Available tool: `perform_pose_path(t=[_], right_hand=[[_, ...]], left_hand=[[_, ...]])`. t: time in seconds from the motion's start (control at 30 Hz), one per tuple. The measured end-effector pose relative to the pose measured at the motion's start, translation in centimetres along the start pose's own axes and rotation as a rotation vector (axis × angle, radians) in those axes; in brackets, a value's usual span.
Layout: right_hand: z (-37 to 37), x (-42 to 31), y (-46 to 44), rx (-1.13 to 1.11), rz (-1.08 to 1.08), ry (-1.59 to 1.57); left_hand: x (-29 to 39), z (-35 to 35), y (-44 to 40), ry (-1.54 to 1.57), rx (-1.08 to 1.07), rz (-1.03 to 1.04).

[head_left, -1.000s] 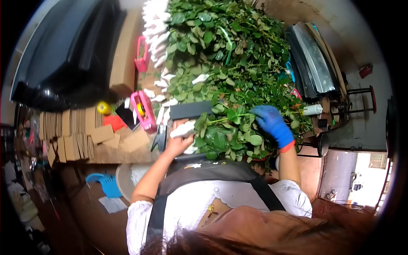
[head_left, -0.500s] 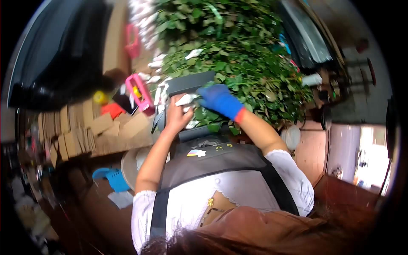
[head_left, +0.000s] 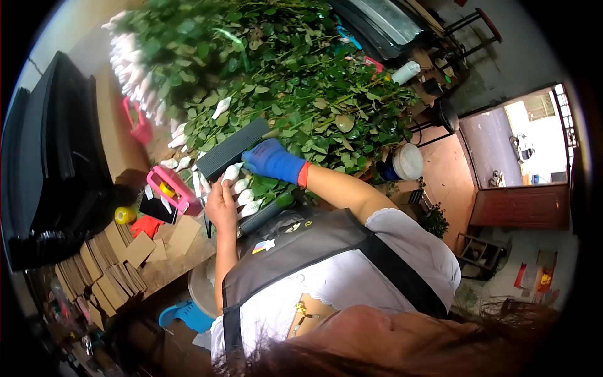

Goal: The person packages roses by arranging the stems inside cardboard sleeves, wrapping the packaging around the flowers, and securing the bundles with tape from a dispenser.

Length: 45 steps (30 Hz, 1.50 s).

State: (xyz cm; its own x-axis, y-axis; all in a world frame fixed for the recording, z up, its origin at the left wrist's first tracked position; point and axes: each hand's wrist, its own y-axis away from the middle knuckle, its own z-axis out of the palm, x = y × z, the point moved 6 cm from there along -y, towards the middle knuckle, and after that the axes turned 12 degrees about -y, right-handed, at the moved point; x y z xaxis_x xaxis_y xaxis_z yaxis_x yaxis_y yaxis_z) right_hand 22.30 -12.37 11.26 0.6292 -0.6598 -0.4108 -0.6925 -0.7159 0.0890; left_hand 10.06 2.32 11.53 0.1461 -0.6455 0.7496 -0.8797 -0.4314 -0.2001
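Note:
My bare left hand (head_left: 221, 206) has its fingers closed around a white-wrapped flower bud (head_left: 232, 173) at the left edge of a grey ribbed board (head_left: 233, 149). In a blue glove with a red cuff, my right hand (head_left: 271, 162) is curled just to the right of that bud, around the leafy stem below it; its fingertips are partly hidden. More white-wrapped buds (head_left: 250, 207) lie in a row beneath my hands, against my dark apron (head_left: 295, 245). A big heap of leafy green stems (head_left: 301, 94) fills the table beyond the board.
Left of my hands stand a pink tape dispenser (head_left: 173, 191), a yellow tape roll (head_left: 124, 215) and stacked cardboard pieces (head_left: 116, 276). Black sheets (head_left: 56, 163) rise at far left. A white bucket (head_left: 407, 162) stands on the floor at right, near a doorway (head_left: 521, 138).
The view has turned, so the table and stems appear shifted left and tilted. My left hand has moved lower along the bud; my gloved hand stays close beside it.

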Motion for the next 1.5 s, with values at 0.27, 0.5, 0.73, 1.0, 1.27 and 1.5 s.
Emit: perform_pose_path(t=[0.27,0.5,0.73,1.0,1.27,1.5], right_hand=[[-1.0,-0.3,0.1,-0.07,-0.014,-0.088],[0.0,-0.5,0.1,-0.063,0.053,0.033],[0.0,-0.7,0.2,-0.052,0.078,-0.023],[-0.3,-1.0,0.2,-0.043,0.104,-0.026],[-1.6,-0.6,0.6,-0.164,0.043,-0.154],[-0.2,-1.2,1.4,-0.13,0.035,0.027]], left_hand=[[-8.9,-3.8,1.1,0.279,0.008,-0.401],[-6.2,3.0,0.1,0.499,-0.168,-0.532],[-5.4,2.5,1.5,0.605,-0.066,-0.508],[-5.8,2.1,1.9,0.878,0.045,-0.616],[-9.4,-7.3,1.2,0.606,0.138,-0.458],[-3.5,-0.8,1.5,-0.042,-0.379,-0.192]])
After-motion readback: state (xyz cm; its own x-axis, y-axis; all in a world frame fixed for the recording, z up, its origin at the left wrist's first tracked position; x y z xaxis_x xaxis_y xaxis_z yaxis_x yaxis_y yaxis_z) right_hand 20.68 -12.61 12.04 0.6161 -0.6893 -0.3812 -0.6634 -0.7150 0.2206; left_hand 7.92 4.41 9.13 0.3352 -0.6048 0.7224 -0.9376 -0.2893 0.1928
